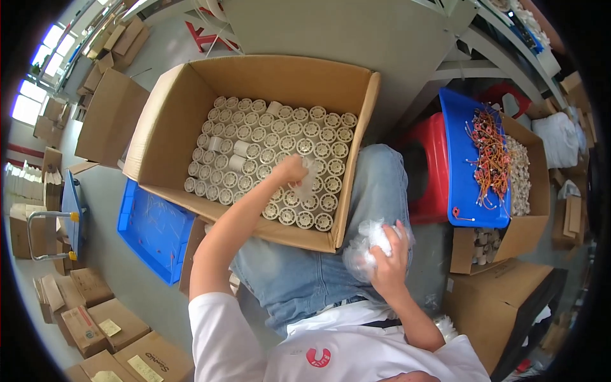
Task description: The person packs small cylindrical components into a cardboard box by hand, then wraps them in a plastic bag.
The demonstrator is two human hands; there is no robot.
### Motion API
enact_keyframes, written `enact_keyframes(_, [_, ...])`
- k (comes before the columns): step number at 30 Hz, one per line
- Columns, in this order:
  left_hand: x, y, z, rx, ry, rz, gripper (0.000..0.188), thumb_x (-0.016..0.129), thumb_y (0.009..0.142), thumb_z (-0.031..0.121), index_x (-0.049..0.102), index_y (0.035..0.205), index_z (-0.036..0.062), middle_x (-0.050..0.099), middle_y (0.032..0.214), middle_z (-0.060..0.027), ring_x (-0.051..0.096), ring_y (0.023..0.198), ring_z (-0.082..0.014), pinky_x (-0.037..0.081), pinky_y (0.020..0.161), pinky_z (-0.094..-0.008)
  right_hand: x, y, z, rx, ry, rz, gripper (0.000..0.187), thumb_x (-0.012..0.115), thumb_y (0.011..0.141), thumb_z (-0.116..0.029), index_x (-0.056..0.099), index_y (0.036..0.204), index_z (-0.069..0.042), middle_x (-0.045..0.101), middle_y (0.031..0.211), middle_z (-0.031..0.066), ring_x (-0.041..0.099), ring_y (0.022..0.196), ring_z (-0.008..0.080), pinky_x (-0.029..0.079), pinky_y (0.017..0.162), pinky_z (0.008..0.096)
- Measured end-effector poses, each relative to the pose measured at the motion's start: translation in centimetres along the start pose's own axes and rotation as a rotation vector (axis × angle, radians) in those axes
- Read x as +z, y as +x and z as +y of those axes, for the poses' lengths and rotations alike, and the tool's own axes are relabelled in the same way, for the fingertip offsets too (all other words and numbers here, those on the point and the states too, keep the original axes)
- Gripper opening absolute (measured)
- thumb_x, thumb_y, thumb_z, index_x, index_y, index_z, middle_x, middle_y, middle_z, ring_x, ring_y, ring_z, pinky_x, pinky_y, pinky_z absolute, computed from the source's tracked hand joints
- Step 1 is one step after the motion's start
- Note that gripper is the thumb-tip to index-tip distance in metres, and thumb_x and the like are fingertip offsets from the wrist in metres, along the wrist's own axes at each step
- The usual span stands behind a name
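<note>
A large open cardboard box (254, 69) in front of me holds rows of white round plastic parts (272, 141) with spoked tops; a few lie on their sides. My left hand (291, 170) reaches over the middle of these rows with its fingers closed. A piece of clear, crinkled plastic (310, 181) hangs from its fingertips just above the parts. By my right thigh, my right hand (389, 258) grips a crumpled clear plastic bag (359, 258), its fingers wrapped round a white, bunched portion.
A blue tray (459, 165) with tangled coloured wires (489, 159) stands at the right beside a red stool (428, 172). Behind it, a carton (541, 178) holds small pale parts. Another blue tray (153, 219) lies left of the box. Stacked cartons (121, 321) fill the lower left.
</note>
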State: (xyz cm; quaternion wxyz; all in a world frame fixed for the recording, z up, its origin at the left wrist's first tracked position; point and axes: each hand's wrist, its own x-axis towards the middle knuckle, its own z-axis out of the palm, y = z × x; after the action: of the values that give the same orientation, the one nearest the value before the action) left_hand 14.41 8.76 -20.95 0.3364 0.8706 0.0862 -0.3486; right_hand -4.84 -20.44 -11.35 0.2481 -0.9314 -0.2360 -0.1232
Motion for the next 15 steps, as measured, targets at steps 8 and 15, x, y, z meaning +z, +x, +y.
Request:
enact_keyframes(8, [-2.2,-16.4,7.2,0.424,-0.137,0.57,0.017,0.061,0.083,0.015,0.061,0.076,-0.0011,0.067,0.069,-0.0097,0.062,0.061,-0.0142,0.048,0.059,-0.0287,0.0,2.6,0.5,0.056,0.183,0.172,0.013,0.067,0.056,-0.003,0.057,0.064,-0.002,0.054,0.083,0.0132,0.055,0.08,0.032,0.045,0.066,0.0397])
enact_keyframes(15, [6.4,-25.9,4.7,0.498,-0.382,0.841,0.014,0.07,0.074,0.004,0.057,0.072,0.0011,0.059,0.068,-0.0095,0.058,0.06,-0.0198,0.046,0.055,-0.0275,-2.4,4.8,2.9,0.339,0.735,0.255,0.056,0.067,0.063,-0.013,0.05,0.115,0.001,0.054,0.091,0.007,0.054,0.078,0.0144,0.045,0.07,0.0269])
